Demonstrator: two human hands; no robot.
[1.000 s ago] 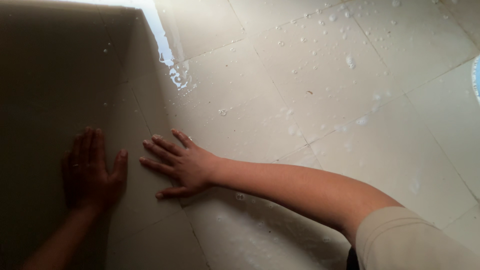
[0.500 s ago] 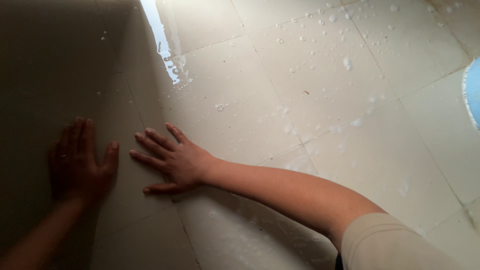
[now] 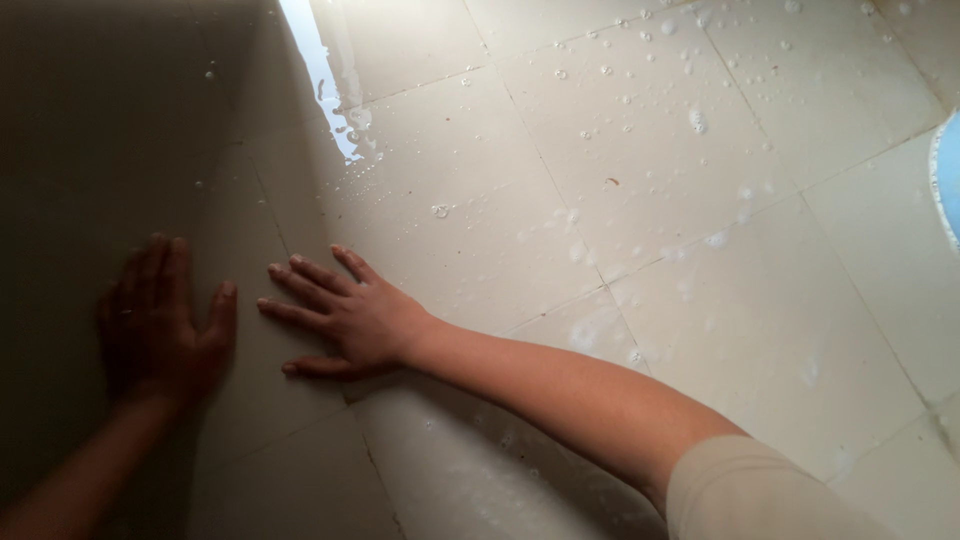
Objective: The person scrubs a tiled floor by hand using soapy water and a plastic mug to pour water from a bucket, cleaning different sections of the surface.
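Going left to right from the head cam: the whole left side sits in deep shadow, and my left hand (image 3: pixel 160 320) is planted there, palm flat on the wet tiled floor (image 3: pixel 640 180), fingers loosely spread with the thumb angled out toward the other hand. It's holding nothing, just pressing down on the tile, which I read as bracing or taking weight. Just beside it, apart but close, the right hand (image 3: pixel 345 318) lies right where the shadow gives way to light, also palm down, fingers fanned wide and pointing left, thumb tucked low toward me. Nothing pinched or gripped there either; both hands are simply flat against the surface, so the thing being handled is really the floor itself, directly under the palms. The right forearm runs back diagonally to the lower right, where a pale beige sleeve (image 3: pixel 760 495) covers the upper arm. Above the hands a bright strip of reflected light (image 3: pixel 320 75) runs along the shadow's edge, and the glare there tells me a film of water is standing on the tiles. Farther right the cream tiles are dotted with small soap bubbles (image 3: pixel 695 120) and foamy patches, plus one tiny dark speck (image 3: pixel 611 182) I can't identify. At the far right edge a curved blue rim (image 3: pixel 948 175) pokes in, maybe a basin, too cropped to say
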